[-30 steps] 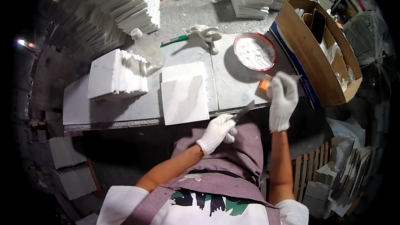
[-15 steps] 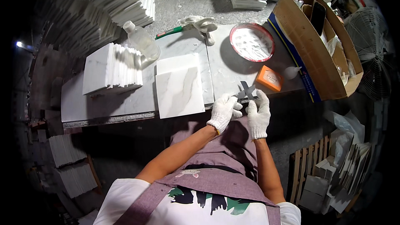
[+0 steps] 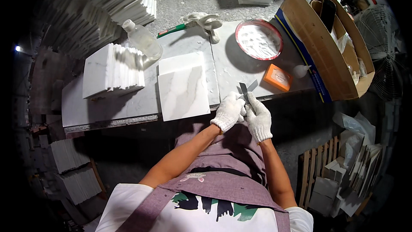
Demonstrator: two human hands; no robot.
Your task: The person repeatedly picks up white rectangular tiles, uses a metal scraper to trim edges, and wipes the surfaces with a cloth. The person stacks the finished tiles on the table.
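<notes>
My left hand (image 3: 230, 111), in a white knitted glove, is closed at the table's front edge. Beside it and touching it, my gloved right hand (image 3: 259, 118) is closed too. Two thin flat metal blades rise crossed from between the fingers. The lighter blade (image 3: 252, 85) slants up to the right and seems to come from the left hand. The darker blade (image 3: 243, 87) leans up to the left, from the right hand's side. Their lower ends are hidden by the gloves. Left of the hands, two white marble-look tiles (image 3: 183, 92) lie overlapped.
An orange box (image 3: 278, 77) and a small white squeeze bulb (image 3: 301, 71) lie right of the hands. Behind them stands a red-rimmed bowl (image 3: 280, 43) of white paste. A cardboard box (image 3: 319, 47) borders the right. Stacked tiles (image 3: 113, 72) and a clear bottle (image 3: 145, 41) stand left.
Both hands have drawn closer together and shifted slightly left. The right hand's fingers have closed in, and the crossed blades have turned and moved up and left.
</notes>
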